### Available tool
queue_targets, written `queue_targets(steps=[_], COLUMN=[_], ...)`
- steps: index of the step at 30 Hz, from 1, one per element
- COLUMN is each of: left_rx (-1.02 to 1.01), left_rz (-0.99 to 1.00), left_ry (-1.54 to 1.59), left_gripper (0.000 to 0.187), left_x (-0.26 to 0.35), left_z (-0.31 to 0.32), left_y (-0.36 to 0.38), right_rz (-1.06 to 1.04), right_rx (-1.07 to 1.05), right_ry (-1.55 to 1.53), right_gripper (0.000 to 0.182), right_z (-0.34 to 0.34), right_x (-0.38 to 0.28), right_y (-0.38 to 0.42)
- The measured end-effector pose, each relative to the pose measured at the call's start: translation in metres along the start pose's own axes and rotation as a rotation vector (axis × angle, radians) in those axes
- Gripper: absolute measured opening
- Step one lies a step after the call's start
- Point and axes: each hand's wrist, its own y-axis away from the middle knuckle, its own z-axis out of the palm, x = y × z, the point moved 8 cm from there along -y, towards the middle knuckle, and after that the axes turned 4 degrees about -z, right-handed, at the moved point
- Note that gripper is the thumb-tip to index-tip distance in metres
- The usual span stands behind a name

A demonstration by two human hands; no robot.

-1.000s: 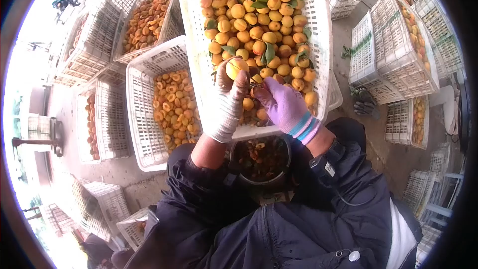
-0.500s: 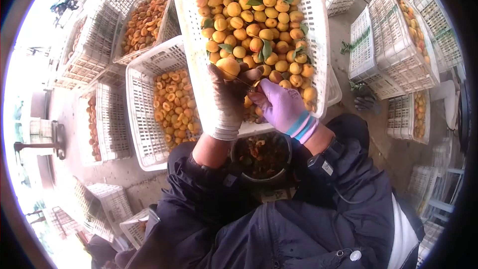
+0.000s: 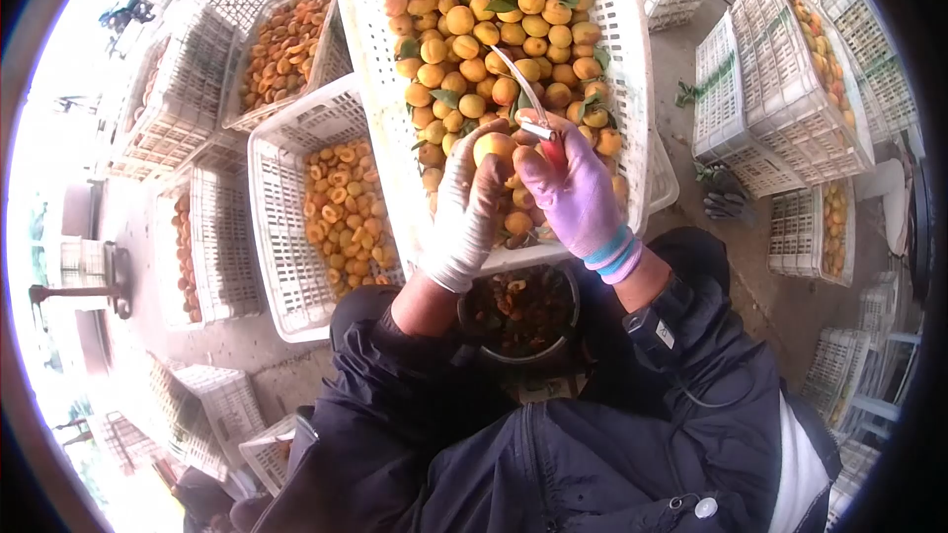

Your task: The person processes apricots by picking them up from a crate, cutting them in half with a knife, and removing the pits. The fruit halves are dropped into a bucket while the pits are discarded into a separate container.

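Observation:
My left hand (image 3: 466,199), in a stained white glove, is closed round an apricot (image 3: 494,149). In a purple glove with a blue cuff band, my right hand (image 3: 575,186) grips the red handle of a small knife (image 3: 524,85). Its thin curved blade points up and away, over the fruit. Both hands are close together above the near end of a white crate (image 3: 640,69) filled with whole apricots (image 3: 464,20) and some green leaves. Below the hands stands a dark bucket (image 3: 575,321) with brownish scraps inside.
Left of the crate, another white crate (image 3: 274,237) holds halved apricots (image 3: 346,207). Farther left are more crates of halves (image 3: 286,44). Stacked crates (image 3: 790,118) with fruit stand at right, with a dark glove (image 3: 726,199) on the floor beside them.
The left hand has turned and moved slightly right with the apricot. The knife now points up and away from the right hand, its blade in plain view.

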Motion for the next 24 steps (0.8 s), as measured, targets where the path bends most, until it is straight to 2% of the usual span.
queue_targets(steps=[2, 7, 9, 10, 12, 13, 15, 16, 17, 19, 20, 21, 22, 23, 24], left_rx=[-0.029, 0.047, 0.041, 0.039, 0.05, 0.059, 0.094, 0.087, 0.106, -0.035, 0.137, -0.023, -0.546, -0.323, -0.239], left_rz=[0.106, 0.051, -0.039, -0.04, -0.09, -0.018, -0.123, -0.163, -0.134, 0.042, -0.24, -0.095, 0.284, -0.375, -0.422], left_ry=[-0.095, -0.192, -0.247, -0.245, 0.05, 0.288, 0.407, 0.509, 0.304, 0.356, 0.561, 1.096, 1.522, 1.135, 1.074], left_gripper=[0.07, 0.068, 0.07, 0.07, 0.07, 0.07, 0.069, 0.065, 0.061, 0.05, 0.036, 0.035, 0.048, 0.061, 0.061], left_x=[0.012, 0.005, 0.0, 0.0, -0.005, -0.01, -0.023, -0.028, -0.028, -0.041, -0.046, -0.125, -0.187, -0.124, -0.12], left_z=[0.011, 0.007, 0.007, 0.008, 0.015, 0.019, 0.023, 0.025, 0.017, 0.011, 0.017, 0.008, -0.009, 0.0, 0.004], left_y=[0.004, 0.009, 0.011, 0.012, 0.014, 0.011, 0.011, 0.014, 0.014, 0.023, 0.028, 0.013, -0.012, 0.008, 0.004], right_rz=[0.0, -0.049, 0.13, 0.131, 0.099, -0.142, -0.298, -0.309, -0.338, -0.484, -0.458, -0.486, -0.434, -0.377, -0.33], right_rx=[-0.012, 0.013, 0.004, 0.006, 0.055, 0.113, 0.132, 0.095, 0.103, 0.109, 0.089, 0.088, 0.034, -0.035, 0.0], right_ry=[-0.062, -0.063, -0.133, -0.131, 0.001, 0.176, 0.232, 0.245, 0.37, 0.344, 0.376, 0.449, 0.401, 0.354, 0.325], right_gripper=[0.039, 0.03, 0.027, 0.027, 0.025, 0.021, 0.018, 0.017, 0.017, 0.019, 0.023, 0.025, 0.022, 0.02, 0.019], right_z=[0.004, 0.01, 0.012, 0.013, 0.012, 0.011, 0.012, 0.013, 0.014, 0.019, 0.017, 0.02, 0.022, 0.023, 0.018], right_x=[-0.003, -0.002, 0.011, 0.008, 0.001, -0.017, -0.034, -0.032, -0.033, -0.038, -0.041, -0.038, -0.035, -0.033, -0.029], right_y=[-0.001, 0.0, 0.003, 0.004, 0.005, 0.003, 0.004, 0.005, 0.009, 0.013, 0.016, 0.02, 0.019, 0.015, 0.014])
